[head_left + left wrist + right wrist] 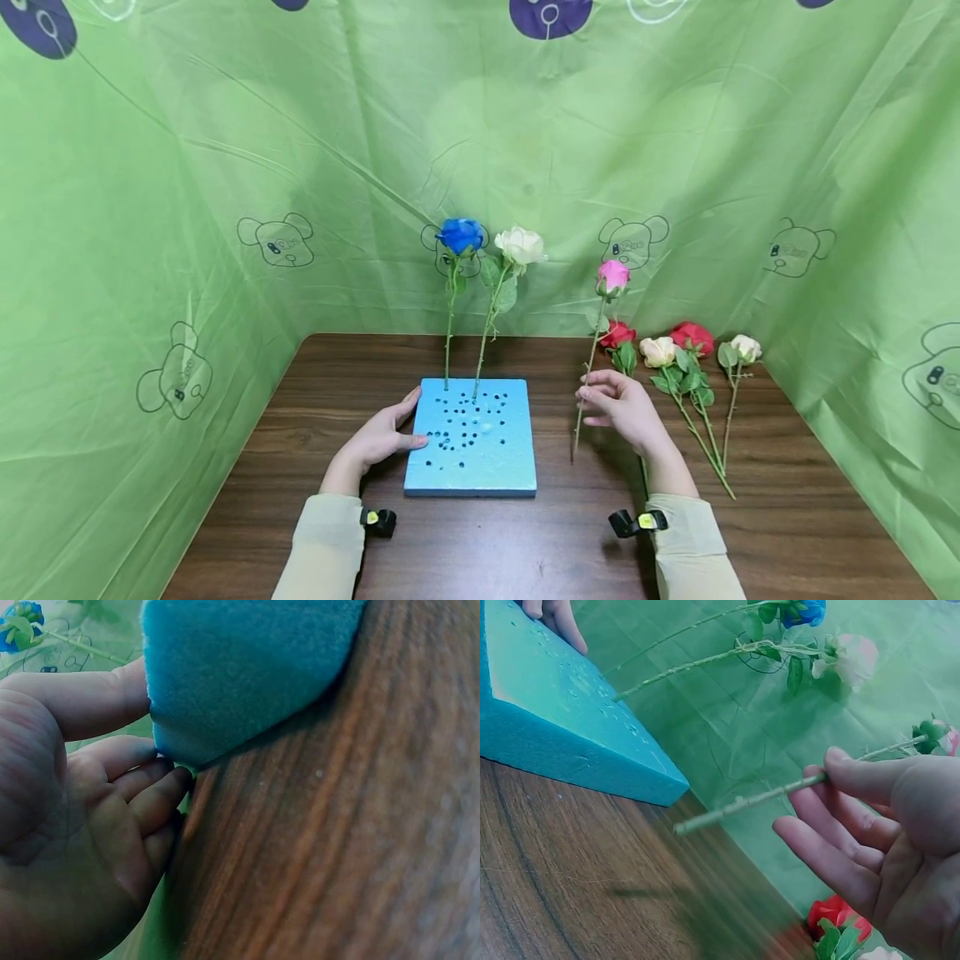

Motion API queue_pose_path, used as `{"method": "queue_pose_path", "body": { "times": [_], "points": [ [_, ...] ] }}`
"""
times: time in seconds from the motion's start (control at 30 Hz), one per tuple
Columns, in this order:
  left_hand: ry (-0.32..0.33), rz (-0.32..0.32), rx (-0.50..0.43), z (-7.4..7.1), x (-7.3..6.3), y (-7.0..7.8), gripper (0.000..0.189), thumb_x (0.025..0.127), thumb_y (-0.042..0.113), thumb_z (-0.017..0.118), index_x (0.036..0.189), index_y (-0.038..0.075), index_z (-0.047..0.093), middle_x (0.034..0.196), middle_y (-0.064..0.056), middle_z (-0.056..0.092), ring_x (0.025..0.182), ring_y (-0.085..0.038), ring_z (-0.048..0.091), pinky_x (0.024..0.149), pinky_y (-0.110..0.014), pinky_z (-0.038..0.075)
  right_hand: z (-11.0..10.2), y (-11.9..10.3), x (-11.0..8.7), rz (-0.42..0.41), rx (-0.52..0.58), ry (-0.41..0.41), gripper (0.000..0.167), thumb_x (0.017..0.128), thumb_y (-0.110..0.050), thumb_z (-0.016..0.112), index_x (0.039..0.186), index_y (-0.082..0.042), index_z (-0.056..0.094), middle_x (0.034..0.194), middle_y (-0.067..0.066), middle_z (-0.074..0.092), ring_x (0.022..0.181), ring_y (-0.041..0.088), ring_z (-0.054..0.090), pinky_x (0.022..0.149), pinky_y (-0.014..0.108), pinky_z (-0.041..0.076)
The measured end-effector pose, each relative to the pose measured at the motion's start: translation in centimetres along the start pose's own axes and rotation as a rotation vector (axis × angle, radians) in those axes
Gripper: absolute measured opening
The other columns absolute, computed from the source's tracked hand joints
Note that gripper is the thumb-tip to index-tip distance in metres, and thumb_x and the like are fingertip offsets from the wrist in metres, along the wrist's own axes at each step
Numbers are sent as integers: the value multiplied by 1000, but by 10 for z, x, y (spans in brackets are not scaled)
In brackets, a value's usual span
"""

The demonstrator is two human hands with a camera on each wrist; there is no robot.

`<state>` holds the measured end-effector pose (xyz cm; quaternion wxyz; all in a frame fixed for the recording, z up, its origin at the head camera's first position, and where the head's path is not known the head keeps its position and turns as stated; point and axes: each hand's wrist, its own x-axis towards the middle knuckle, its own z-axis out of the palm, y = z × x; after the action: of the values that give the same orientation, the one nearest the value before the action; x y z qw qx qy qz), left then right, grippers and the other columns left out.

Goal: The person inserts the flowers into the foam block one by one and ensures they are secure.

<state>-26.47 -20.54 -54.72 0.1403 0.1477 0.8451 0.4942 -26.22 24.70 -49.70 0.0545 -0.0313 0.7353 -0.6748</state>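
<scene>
A blue foam board [480, 467] dotted with small holes lies on the table. My left hand [385, 435] holds its left side, thumb over the top edge and fingers against the side face. Two artificial roses stand in holes near the board's back edge: a blue rose [461, 237] and a white rose [521, 247]. To the right of the board, my right hand [626, 412] pinches the stem of a pink rose [613, 277] between thumb and fingers. Its bloom points up, and the bare stem end [694, 823] hangs above the table in the right wrist view.
On the table's right side lie two red roses, one nearer [618, 335] and one farther right [693, 338], a cream rose [658, 352] and a small white rose [746, 348]. A green cloth [360, 275] encloses the wooden table [315, 392] at the back and sides.
</scene>
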Motion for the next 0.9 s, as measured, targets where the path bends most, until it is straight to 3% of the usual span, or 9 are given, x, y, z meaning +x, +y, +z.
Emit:
{"method": "queue_pose_path", "body": {
  "times": [0.13,0.47,0.6,0.9],
  "points": [
    [-9,-12,1,0,1,-2,101,94,23,85,172,12,21,178,-6,15,163,-27,10,129,-55,16,0,0,0,-18,1,10,39,106,-13,69,133,10,53,110,19,74,90,16,74,75,43,66],
    [-7,-14,-8,1,1,-1,102,94,24,85,172,13,21,178,-3,16,163,-27,10,129,-55,15,13,-1,2,-106,92,77,30,108,-6,65,135,0,55,103,2,74,92,19,73,76,42,66],
    [-6,-16,-12,1,0,-1,101,94,24,85,172,13,21,178,-3,16,163,-26,9,129,-55,15,24,0,4,-154,117,109,33,106,2,64,138,2,55,107,4,73,98,25,76,79,39,65],
    [-8,-18,-8,0,1,0,102,93,23,85,172,13,21,178,-4,16,163,-26,10,129,-54,16,55,3,7,-230,131,236,27,101,6,70,127,6,62,111,24,69,92,16,74,80,38,65]
  ]
}}
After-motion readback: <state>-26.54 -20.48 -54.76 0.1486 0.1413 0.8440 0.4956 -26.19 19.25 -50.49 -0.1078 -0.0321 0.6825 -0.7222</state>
